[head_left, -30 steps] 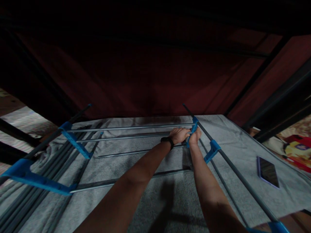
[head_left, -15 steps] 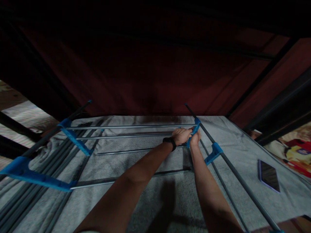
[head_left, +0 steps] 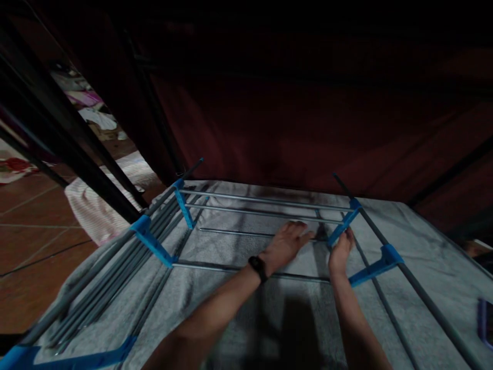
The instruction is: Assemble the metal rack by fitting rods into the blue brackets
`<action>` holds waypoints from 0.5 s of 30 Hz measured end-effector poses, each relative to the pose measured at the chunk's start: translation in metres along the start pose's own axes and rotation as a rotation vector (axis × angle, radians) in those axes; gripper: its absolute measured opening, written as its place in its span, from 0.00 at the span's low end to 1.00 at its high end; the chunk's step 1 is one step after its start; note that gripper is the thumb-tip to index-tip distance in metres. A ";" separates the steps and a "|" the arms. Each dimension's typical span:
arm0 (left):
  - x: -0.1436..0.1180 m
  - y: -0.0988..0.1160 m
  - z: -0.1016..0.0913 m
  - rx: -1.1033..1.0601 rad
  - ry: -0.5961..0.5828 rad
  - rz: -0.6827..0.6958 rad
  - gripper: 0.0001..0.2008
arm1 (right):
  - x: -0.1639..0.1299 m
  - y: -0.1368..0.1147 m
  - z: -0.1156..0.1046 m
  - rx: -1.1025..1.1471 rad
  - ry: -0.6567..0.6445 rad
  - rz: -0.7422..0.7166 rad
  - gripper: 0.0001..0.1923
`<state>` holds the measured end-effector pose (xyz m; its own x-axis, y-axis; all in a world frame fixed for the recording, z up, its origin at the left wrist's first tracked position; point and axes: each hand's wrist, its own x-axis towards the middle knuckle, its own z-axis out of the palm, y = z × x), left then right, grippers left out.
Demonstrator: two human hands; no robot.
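A rack frame of grey metal tubes with blue plastic brackets lies on a grey blanket (head_left: 246, 324). My right hand (head_left: 341, 252) is closed round the lower end of the far right blue bracket (head_left: 348, 222); some of its fingers are hidden behind it. My left hand (head_left: 287, 244), with a dark watch (head_left: 257, 268) on the wrist, is off the bracket, fingers stretched, over a thin metal rod (head_left: 234, 233). That rod's left end lies free, apart from the far left bracket (head_left: 184, 206). Two upper rods span both far brackets.
Several loose grey tubes (head_left: 127, 277) lie bundled along the left side. A nearer right bracket (head_left: 375, 270) and a nearer left bracket (head_left: 152, 242) are joined by a crossing rod (head_left: 219, 267). A phone (head_left: 483, 324) lies at the right edge. A dark red curtain (head_left: 269, 133) hangs behind.
My left hand has let go of the far right bracket and moved left, opening. My right hand stays on the bracket. The view has turned left, showing more floor there.
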<state>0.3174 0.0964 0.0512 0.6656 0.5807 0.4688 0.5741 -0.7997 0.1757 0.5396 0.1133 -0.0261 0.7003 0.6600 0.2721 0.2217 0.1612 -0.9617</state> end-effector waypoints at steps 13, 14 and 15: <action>-0.220 -0.142 -0.070 0.259 0.201 -1.325 0.21 | -0.131 0.036 -0.158 -0.468 -0.250 -0.159 0.25; -0.219 -0.148 -0.071 0.277 0.172 -1.375 0.22 | -0.126 0.035 -0.160 -0.464 -0.235 -0.133 0.26; -0.216 -0.154 -0.071 0.293 0.155 -1.420 0.22 | -0.122 0.035 -0.159 -0.453 -0.218 -0.102 0.28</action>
<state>0.0516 0.0832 -0.0153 -0.5788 0.8026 0.1444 0.7785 0.4911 0.3909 0.5700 -0.0780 -0.0871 0.5127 0.8027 0.3045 0.5877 -0.0696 -0.8061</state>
